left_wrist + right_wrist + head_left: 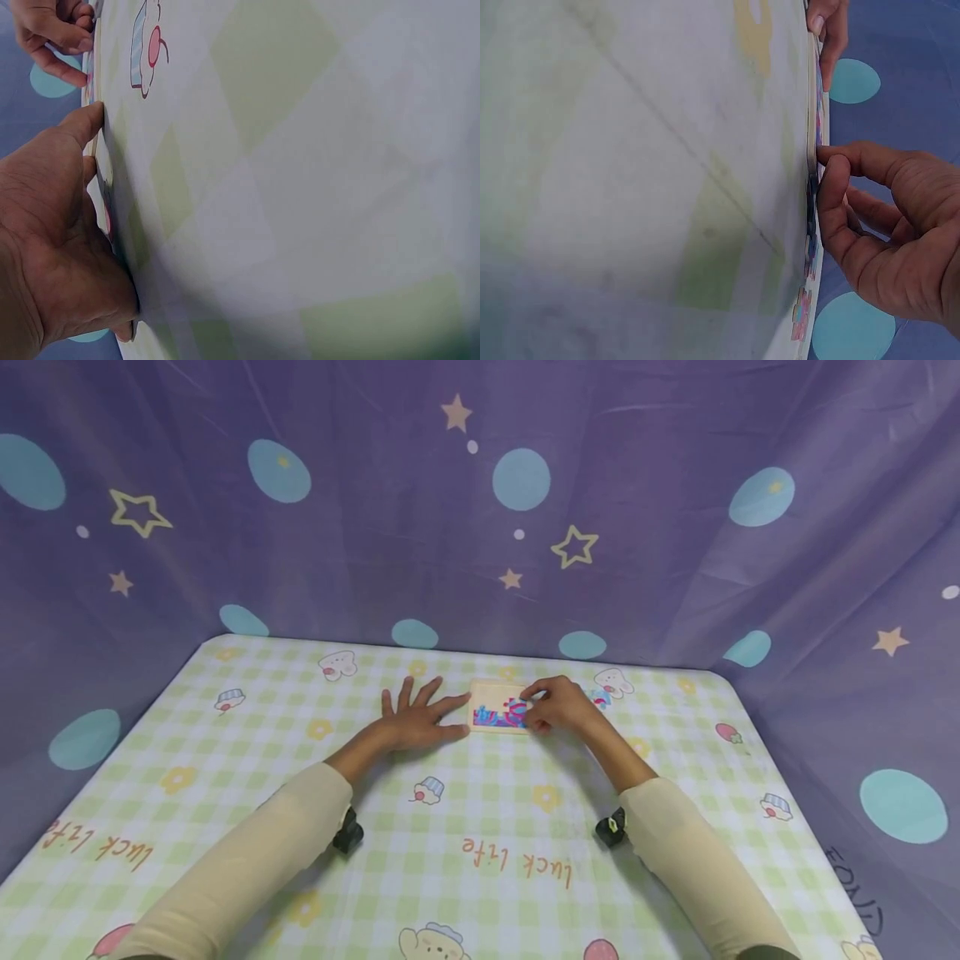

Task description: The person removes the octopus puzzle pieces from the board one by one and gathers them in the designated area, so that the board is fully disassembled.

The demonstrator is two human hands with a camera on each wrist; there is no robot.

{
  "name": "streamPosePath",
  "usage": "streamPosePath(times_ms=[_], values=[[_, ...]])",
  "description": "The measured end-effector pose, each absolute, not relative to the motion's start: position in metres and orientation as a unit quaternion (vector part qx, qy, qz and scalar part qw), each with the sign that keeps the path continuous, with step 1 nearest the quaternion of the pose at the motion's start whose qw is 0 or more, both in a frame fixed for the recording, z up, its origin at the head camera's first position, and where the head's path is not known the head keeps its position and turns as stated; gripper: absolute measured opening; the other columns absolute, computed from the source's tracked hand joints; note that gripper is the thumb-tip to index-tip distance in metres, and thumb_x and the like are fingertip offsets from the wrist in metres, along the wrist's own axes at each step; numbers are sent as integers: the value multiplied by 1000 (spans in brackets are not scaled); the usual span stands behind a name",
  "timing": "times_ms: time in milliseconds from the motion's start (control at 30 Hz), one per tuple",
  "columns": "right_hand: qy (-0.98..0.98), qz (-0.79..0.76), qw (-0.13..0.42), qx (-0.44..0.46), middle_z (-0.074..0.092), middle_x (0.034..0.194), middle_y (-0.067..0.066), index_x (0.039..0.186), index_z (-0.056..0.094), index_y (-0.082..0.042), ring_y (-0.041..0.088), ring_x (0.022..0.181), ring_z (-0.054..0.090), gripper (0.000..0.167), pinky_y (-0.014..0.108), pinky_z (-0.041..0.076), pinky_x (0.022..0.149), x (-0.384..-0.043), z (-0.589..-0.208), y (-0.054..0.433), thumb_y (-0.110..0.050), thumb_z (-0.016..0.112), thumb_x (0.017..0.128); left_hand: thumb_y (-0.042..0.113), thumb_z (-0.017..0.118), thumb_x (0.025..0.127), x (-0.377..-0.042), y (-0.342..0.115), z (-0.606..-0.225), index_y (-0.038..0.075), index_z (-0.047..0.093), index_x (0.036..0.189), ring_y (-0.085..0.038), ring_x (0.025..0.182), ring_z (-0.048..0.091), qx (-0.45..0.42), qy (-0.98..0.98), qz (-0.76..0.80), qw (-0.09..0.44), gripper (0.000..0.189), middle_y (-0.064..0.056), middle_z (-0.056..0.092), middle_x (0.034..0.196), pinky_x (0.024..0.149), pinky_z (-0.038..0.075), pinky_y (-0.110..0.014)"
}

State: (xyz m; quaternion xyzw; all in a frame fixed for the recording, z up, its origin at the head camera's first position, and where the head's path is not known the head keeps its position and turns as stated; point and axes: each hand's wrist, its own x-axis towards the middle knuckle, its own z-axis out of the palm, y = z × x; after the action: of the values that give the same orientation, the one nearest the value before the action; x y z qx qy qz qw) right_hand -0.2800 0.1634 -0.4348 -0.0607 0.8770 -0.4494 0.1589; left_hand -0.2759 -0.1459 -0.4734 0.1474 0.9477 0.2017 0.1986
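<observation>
A small wooden jigsaw tray [491, 691] lies near the table's far side, with joined blue, pink and purple pieces [491, 717] along its lower part. My left hand [422, 720] is spread flat beside it, thumb and index fingertips against its left edge. Over the tray's right edge, my right hand [558, 706] has its fingers curled, pinching a puzzle piece [516, 703] at the right end of the joined pieces. In the right wrist view the thumb and index fingertips [834, 166] meet low at the tray, largely hiding the piece.
More puzzle pieces [600, 697] lie on the table just right of the right hand, partly hidden by it. The table wears a green checked cloth [465, 818] with printed figures. Behind its far edge hangs a purple curtain [420, 568].
</observation>
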Motion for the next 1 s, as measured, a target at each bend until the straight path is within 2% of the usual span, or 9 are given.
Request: streamPosePath(times_ms=[300, 600, 667, 800, 867, 1000], values=[[876, -452, 150, -73, 73, 76, 3, 127, 75, 3, 16, 63, 73, 40, 32, 66, 68, -280, -428, 161, 2, 82, 88, 81, 51, 106, -276, -145, -471, 57, 26, 176, -44, 172, -33, 149, 948, 199, 197, 78, 4, -10, 193, 129, -22, -82], [891, -423, 125, -109, 72, 114, 19, 122, 70, 2, 15, 66, 67, 42, 29, 61, 64, -278, -426, 158, 9, 78, 82, 80, 52, 106, -275, -146, -472, 56, 26, 176, -44, 172, -35, 148, 948, 201, 199, 79, 4, -10, 193, 129, -22, -81], [893, -418, 119, -115, 75, 113, 16, 119, 71, -2, 16, 66, 69, 41, 31, 62, 63, -289, -438, 162, 5, 80, 79, 80, 52, 106, -275, -146, -473, 56, 26, 176, -44, 172, -34, 148, 948, 202, 198, 79, 4, -10, 193, 129, -22, -82], [897, -411, 99, -132, 79, 101, 6, 111, 73, -12, 18, 67, 72, 41, 33, 62, 62, -316, -474, 174, -1, 81, 73, 81, 51, 106, -275, -146, -474, 57, 26, 176, -44, 172, -34, 148, 948, 202, 198, 79, 3, -10, 193, 129, -22, -82], [900, -404, 89, -139, 81, 99, 4, 110, 74, -15, 19, 69, 75, 37, 34, 62, 62, -328, -491, 180, -5, 82, 75, 81, 51, 106, -275, -146, -474, 57, 26, 176, -44, 172, -34, 148, 948, 201, 197, 79, 3, -9, 193, 129, -22, -82], [903, -397, 70, -148, 81, 98, 6, 108, 73, -14, 18, 72, 76, 25, 33, 60, 63, -327, -488, 180, -10, 79, 84, 82, 50, 106, -275, -145, -474, 57, 26, 176, -44, 172, -34, 147, 948, 201, 198, 78, 4, -10, 193, 129, -22, -82]])
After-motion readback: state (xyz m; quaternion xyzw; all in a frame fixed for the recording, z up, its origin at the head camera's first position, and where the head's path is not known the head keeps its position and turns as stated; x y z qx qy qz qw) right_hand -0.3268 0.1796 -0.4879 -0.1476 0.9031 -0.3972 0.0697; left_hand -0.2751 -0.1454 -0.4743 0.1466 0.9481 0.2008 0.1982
